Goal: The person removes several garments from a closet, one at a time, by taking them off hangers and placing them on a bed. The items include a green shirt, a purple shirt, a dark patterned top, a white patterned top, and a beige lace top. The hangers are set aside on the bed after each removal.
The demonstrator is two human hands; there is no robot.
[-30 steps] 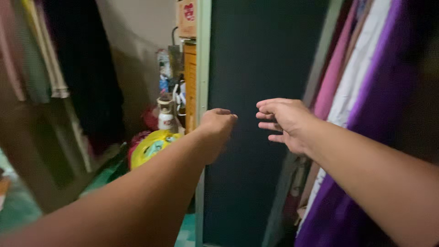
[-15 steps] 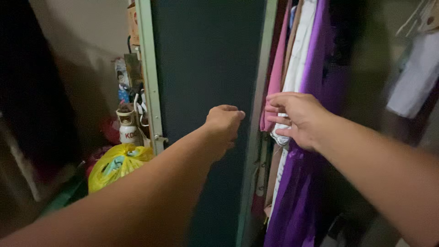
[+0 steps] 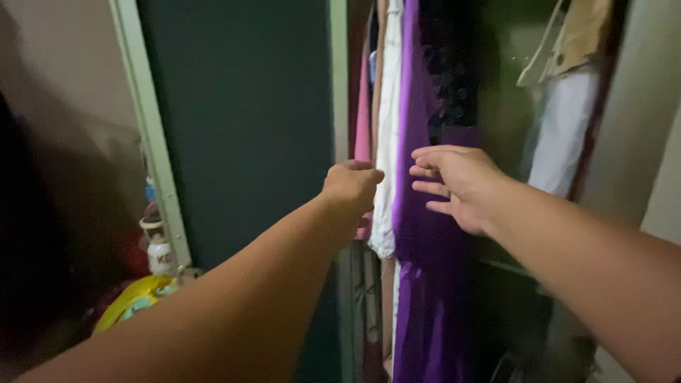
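Observation:
Both my arms reach forward into an open wardrobe. My left hand [image 3: 351,188] is loosely curled, with nothing seen in it, in front of the pale green edge of the dark wardrobe door [image 3: 241,113] and a pink garment [image 3: 362,106]. My right hand [image 3: 454,183] has its fingers spread and hovers in front of a long purple garment [image 3: 418,234]. A white garment [image 3: 386,142] hangs between the pink and the purple ones. Neither hand visibly grips any cloth.
More clothes hang at the right: a white piece [image 3: 564,131] and a tan one [image 3: 585,28]. At the lower left stand a small white bottle [image 3: 159,252] and a yellow plastic bag [image 3: 135,301]. A beige wall [image 3: 64,64] lies left of the door.
The view has swung right, so the door and clutter slid left and the hanging clothes came to the middle. Both hands now sit in front of the garments.

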